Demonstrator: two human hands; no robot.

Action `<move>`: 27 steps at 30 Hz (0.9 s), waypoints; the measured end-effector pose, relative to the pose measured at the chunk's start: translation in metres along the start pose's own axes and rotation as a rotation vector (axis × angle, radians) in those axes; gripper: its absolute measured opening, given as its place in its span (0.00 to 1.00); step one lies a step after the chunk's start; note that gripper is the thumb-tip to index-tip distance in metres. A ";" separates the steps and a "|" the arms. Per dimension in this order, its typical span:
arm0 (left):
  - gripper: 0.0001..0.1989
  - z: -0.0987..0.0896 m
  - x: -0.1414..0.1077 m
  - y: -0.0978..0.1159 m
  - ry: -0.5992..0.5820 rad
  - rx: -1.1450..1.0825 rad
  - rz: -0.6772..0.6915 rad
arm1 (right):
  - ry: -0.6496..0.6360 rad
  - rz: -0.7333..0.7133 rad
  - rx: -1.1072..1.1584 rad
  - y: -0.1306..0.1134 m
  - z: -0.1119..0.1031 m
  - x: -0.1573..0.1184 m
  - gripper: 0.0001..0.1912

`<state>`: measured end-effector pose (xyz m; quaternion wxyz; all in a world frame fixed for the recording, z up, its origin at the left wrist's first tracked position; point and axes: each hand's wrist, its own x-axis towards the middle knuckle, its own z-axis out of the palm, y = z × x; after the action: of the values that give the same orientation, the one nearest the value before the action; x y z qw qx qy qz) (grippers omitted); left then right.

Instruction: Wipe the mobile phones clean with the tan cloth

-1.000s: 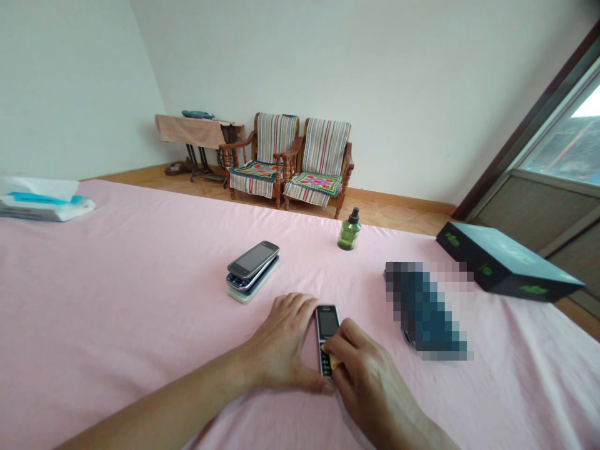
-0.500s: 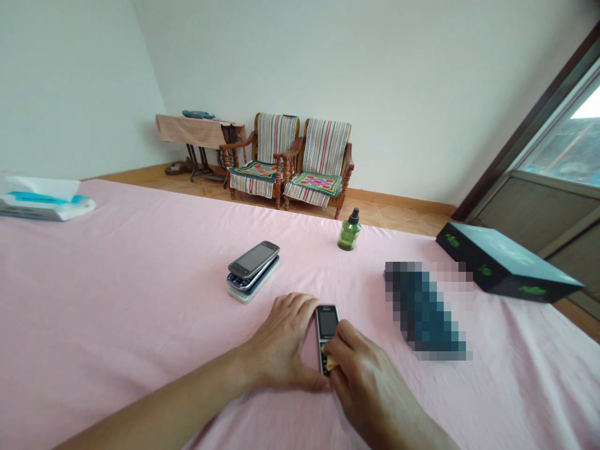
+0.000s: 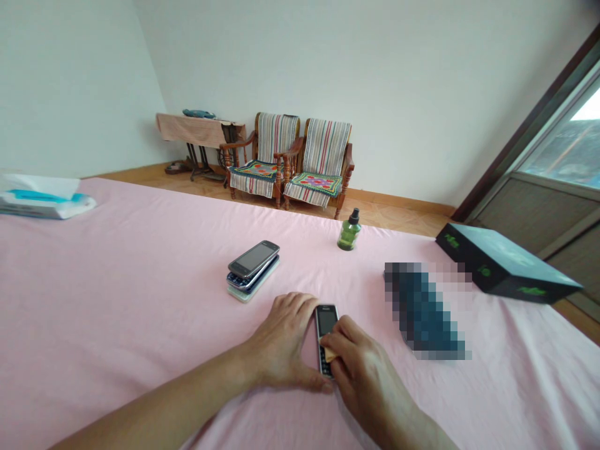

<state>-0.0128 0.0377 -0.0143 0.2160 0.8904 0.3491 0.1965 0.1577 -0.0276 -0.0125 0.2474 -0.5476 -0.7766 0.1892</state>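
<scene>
- Here's the keypad phone (image 3: 327,320), face up on the pink cloth (image 3: 140,281), screen end pointing away from the person.
- Left hand (image 3: 284,347) at the phone's left side: fingertips at its top corner, thumb at its bottom end, the phone held between them.
- Right hand (image 3: 368,362) over the phone's right side, fingers pinched together on a small yellowish scrap (image 3: 330,354), pressed just below the screen; what it is made of, nobody can tell from here.
- The step in hand looks like wiping the phone's face, around the join of screen and keys. How much is done is hard to call!
- The next stroke seems to call for light pressure, a firm pinch on the scrap and a steady left hand, lest the phone slide.
- Beyond the phone to the left, a stack of phones (image 3: 255,258); beyond it to the right, a green bottle (image 3: 347,236), standing upright.
</scene>
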 end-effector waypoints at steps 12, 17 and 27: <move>0.46 -0.002 0.000 0.002 -0.026 -0.012 -0.021 | -0.126 -0.088 0.097 0.000 -0.017 0.003 0.18; 0.49 -0.002 0.000 -0.002 -0.033 -0.019 -0.016 | -0.191 -0.112 0.126 -0.006 -0.026 -0.001 0.16; 0.52 -0.004 0.000 0.000 -0.069 -0.004 -0.043 | -0.101 -0.042 0.107 0.016 -0.043 -0.006 0.16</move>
<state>-0.0151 0.0389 -0.0111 0.2337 0.8885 0.3601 0.1618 0.1969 -0.0269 0.0116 0.2407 -0.5067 -0.7884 0.2526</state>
